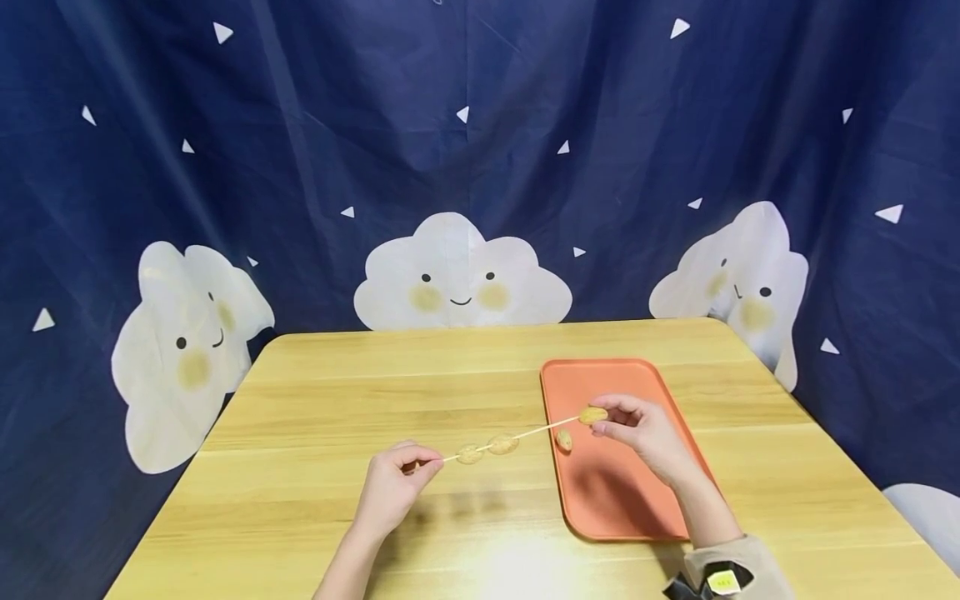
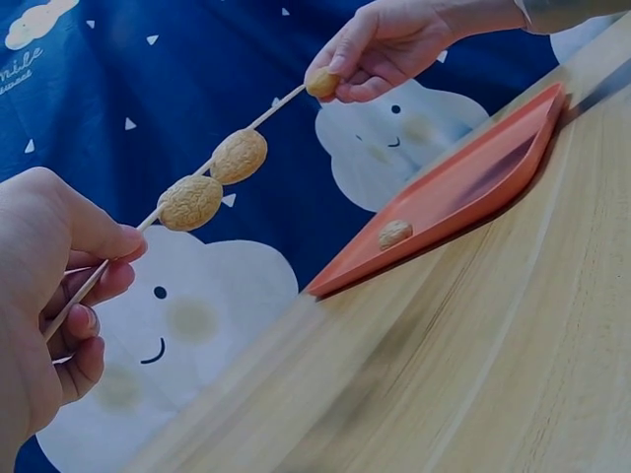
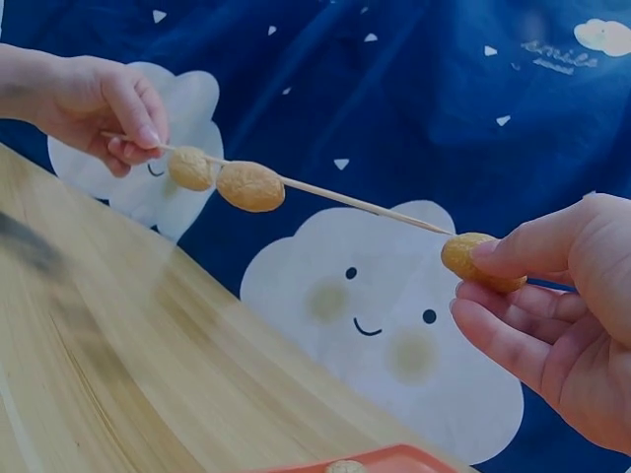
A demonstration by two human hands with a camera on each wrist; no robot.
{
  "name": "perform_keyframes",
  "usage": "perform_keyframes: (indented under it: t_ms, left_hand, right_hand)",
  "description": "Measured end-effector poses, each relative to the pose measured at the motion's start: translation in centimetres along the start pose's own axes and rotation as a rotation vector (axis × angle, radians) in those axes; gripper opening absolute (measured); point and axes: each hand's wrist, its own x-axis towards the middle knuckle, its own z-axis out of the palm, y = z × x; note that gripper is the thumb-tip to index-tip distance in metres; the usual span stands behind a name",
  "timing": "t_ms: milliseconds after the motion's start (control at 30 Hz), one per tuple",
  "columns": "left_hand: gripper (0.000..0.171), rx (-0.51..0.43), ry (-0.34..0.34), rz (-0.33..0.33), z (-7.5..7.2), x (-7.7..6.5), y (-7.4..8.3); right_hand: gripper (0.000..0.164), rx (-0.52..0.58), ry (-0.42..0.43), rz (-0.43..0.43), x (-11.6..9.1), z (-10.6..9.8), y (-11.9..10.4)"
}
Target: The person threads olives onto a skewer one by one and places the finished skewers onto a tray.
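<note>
right wrist view: tray [image 3: 399, 459] and brown piece [image 3: 345, 467] inside it cut off by bottom edge; tip of the stick [image 3: 365, 206] not discernible at pinched piece [image 3: 465, 254], insertion undetermined. left wrist view: curtain lettering [image 2: 18, 67] clipped at left edge.

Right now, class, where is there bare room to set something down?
Bare table: left of the left hand; beyond the skewer, left of the tray; and right of the tray. Crowded: along the skewer and around the right hand.

Dark blue fabric curtain [image 1: 360, 100], hanging in folds behind and beside pale yellow wood-grain table [image 1: 360, 375]; small white triangle prints [image 1: 222, 33] scattered over curtain; 3 white yellow-cheeked smiling cloud prints [image 1: 459, 267]: 1 left, 1 behind table's far edge, 1 right
</note>
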Motion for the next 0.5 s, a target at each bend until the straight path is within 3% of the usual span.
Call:
perform_keyframes:
  t_ms: [267, 500]
  left_hand:
    - [0.009, -0.012, 0.007, 0.008, -0.1, 0.04, 0.07]
    - [0.012, 0.017, 0.025, -0.027, 0.05, 0.15, 0.03]
  right_hand:
    - [0.027, 0.013, 0.0, -0.017, 0.1, 0.12, -0.21]
    - [0.027, 0.014, 0.003, -0.004, 0.19, 0.25, -0.02]
